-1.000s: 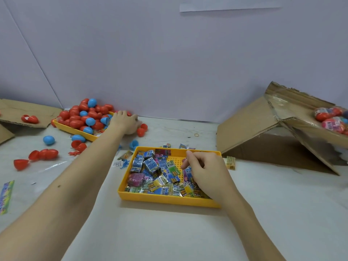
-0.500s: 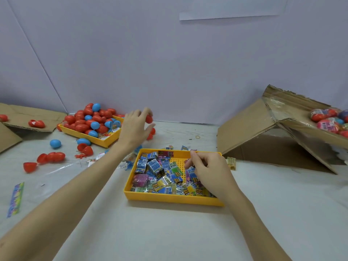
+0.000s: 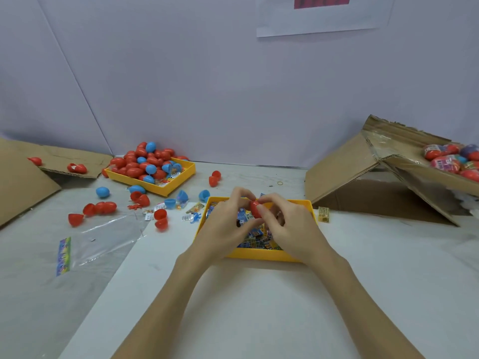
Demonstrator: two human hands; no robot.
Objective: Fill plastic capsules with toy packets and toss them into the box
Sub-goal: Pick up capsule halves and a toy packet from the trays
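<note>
Fingers (image 3: 239,200) of both hands curl round a red capsule (image 3: 255,209), held above the near tray (image 3: 259,255) of packets (image 3: 255,240) at the table's (image 3: 259,307) middle — left hand (image 3: 223,229) and right hand (image 3: 290,229) pinch it from either side. A far tray (image 3: 186,174) heaped with red and blue capsules (image 3: 145,164) sits toward the far left edge; loose halves (image 3: 103,207) lie scattered beside it. At the right edge, the box (image 3: 363,172) — tilted, flaps open — holds filled capsules (image 3: 451,159). Pale wall (image 3: 207,86) panels rise behind the table, a sheet (image 3: 321,19) of paper taped high.
</note>
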